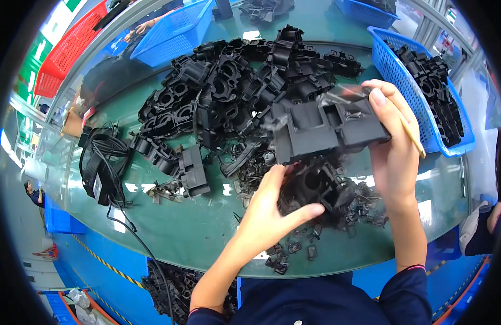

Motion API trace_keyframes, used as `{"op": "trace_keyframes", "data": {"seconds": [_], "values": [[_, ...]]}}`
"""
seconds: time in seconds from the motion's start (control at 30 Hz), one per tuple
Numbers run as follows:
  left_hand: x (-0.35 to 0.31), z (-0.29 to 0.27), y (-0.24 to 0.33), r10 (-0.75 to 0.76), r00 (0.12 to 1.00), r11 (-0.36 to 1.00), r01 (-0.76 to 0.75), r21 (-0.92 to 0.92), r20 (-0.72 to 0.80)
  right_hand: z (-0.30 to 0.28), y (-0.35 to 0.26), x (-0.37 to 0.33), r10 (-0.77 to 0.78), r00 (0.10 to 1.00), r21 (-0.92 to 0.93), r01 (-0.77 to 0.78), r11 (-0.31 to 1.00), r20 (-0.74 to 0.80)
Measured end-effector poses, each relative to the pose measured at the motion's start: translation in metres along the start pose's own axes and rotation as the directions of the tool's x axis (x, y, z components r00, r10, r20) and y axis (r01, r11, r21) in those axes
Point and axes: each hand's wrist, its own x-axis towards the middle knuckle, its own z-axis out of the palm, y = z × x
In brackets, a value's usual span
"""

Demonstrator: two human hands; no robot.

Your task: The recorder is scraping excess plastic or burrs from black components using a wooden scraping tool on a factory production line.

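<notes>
My right hand is closed on the right end of a black plastic housing with flat box-shaped faces, raised above the table. A thin yellowish stick-like handle also sits in this hand, along the outside of the fingers. Lower and to the left, my left hand curves around a blurred black plastic part with a round opening. Its thumb lies across the near side, and its fingertips reach the housing's lower left corner. Whether the two black pieces are joined cannot be made out.
A large heap of black plastic parts covers the far side of the green tabletop. Small black scraps lie near my hands. Coiled black cable is at left. A blue basket of parts stands at right.
</notes>
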Motion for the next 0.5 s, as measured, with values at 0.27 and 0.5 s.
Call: {"op": "trace_keyframes", "data": {"seconds": [0.27,0.5], "values": [[0.026,0.007,-0.013,0.078,0.993,0.991,-0.088,0.102,0.091,-0.01,-0.001,0.018,-0.093,0.986,0.203,0.12,0.972,-0.141],[0.034,-0.007,0.003,0.198,0.977,0.977,-0.19,0.094,-0.084,-0.028,-0.014,0.031,-0.176,0.961,0.054,0.191,0.98,-0.212]]}}
